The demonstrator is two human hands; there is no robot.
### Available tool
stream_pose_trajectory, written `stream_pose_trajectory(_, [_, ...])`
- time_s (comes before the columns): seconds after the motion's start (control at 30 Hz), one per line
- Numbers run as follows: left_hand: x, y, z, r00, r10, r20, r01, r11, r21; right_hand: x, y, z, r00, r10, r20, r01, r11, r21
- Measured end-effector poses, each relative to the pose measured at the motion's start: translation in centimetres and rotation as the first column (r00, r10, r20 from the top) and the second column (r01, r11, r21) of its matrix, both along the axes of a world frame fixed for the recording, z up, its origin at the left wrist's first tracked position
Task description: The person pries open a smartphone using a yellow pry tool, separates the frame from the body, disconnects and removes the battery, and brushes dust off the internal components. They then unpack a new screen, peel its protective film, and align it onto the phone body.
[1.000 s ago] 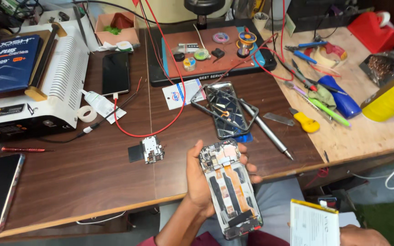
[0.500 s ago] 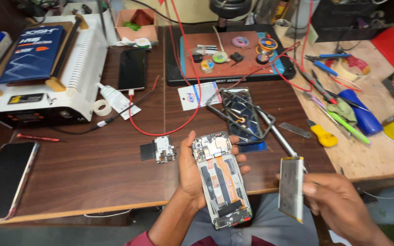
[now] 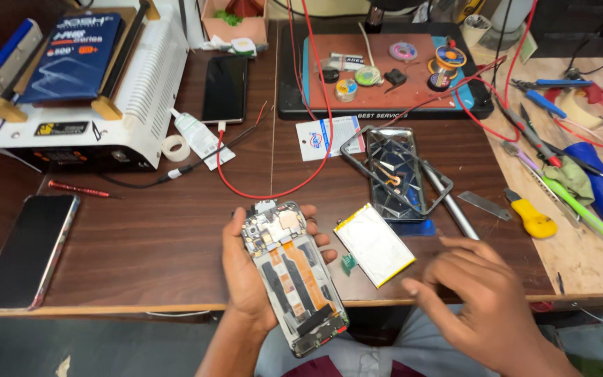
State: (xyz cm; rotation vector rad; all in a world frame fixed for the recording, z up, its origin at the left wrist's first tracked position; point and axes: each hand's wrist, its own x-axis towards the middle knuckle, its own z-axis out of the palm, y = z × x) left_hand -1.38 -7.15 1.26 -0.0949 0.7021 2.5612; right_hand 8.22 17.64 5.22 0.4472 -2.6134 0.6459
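Note:
My left hand [image 3: 242,279] grips an opened phone [image 3: 293,276] with its back off, so the circuit board and flex cables show. The phone hangs over the table's front edge, tilted. A flat silver battery [image 3: 373,244] lies on the table just right of it, beside a small green piece [image 3: 347,262]. My right hand [image 3: 486,300] hovers right of the battery, empty, with the fingers spread and blurred.
A cracked phone back and frame [image 3: 393,171] lie behind the battery. A black phone [image 3: 26,251] rests at the left edge, another [image 3: 225,89] further back. A white heating machine [image 3: 88,105] stands back left. A red mat [image 3: 385,70] with parts, red wires, a yellow-handled tool [image 3: 532,218] and more tools sit right.
My right hand brought the battery up from below, laid it on the table beside the phone, and let go. The left hand kept holding the opened phone.

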Motion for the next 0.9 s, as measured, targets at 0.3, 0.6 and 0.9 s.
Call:
stream_pose_trajectory(0.3, [0.3, -0.9, 0.7, 0.999, 0.039, 0.012, -0.039, 0.999, -0.03, 0.7, -2.0, -2.3, 0.978, -0.198, -0.062, 0.201, 0.979, 0.036])
stream_pose_trajectory(0.6, [0.9, -0.2, 0.9, 0.999, -0.048, 0.02, 0.047, 0.999, 0.016, -0.4, -6.7, -3.6, 0.988, -0.149, 0.033, 0.147, 0.987, 0.059])
stream_pose_trajectory(0.9, [0.2, 4.8, -0.7, 0.953, -0.289, -0.091, 0.283, 0.956, -0.077, 0.2, -4.5, -0.7, 0.961, -0.194, -0.199, 0.135, 0.952, -0.274])
